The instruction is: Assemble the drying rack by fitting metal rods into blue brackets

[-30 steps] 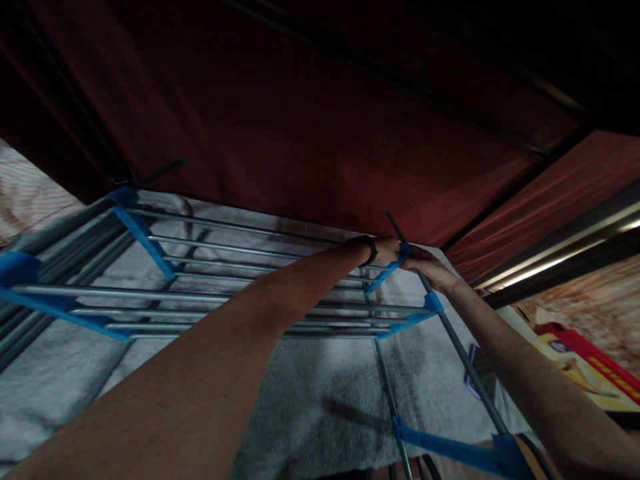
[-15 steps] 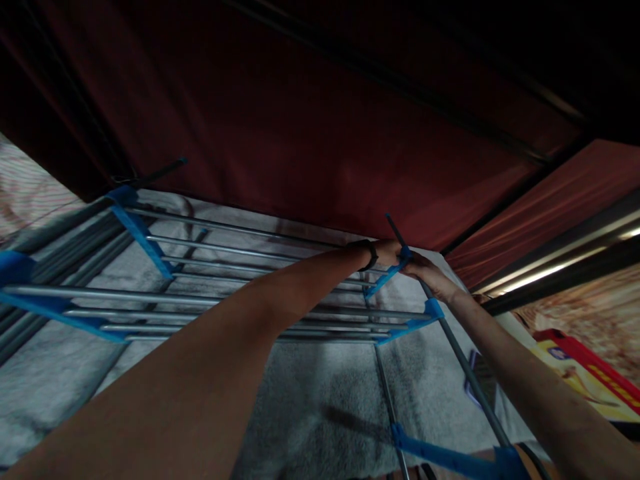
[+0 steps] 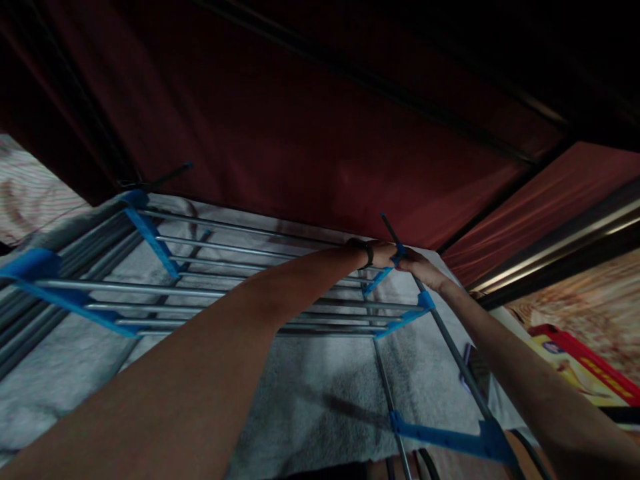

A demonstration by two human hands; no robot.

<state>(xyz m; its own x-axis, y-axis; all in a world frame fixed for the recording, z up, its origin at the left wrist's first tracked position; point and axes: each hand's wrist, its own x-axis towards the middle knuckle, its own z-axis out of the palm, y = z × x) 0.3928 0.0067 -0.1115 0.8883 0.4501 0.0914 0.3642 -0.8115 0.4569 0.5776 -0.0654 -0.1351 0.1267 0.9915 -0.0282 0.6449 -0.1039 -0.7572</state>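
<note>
A rack of grey metal tubes with blue plastic brackets lies in front of me. Both arms stretch to its far right corner, where a blue bracket (image 3: pixel 379 281) sits on a side tube. My left hand (image 3: pixel 383 254), below a dark wristband (image 3: pixel 369 255), is closed about the bracket's upper end. From the other side my right hand (image 3: pixel 421 269) closes on the same joint, close to the tube (image 3: pixel 453 347). The fingertips of both hands are partly hidden. Several thin crossbars (image 3: pixel 200 291) run leftward to the blue brackets (image 3: pixel 153 240) at the other end.
Grey fluffy cloth (image 3: pixel 320 393) lies beneath the rack. A dark red fabric wall (image 3: pixel 320 153) rises close behind it. Another blue bracket (image 3: pixel 445 437) joins tubes near my legs. At right are a red and yellow package (image 3: pixel 583 367) and a dark, phone-like object (image 3: pixel 473 367).
The view has shifted slightly, and the rack's left end appears a little further right. Both hands stay at the same corner joint, now slightly further left in the picture.
</note>
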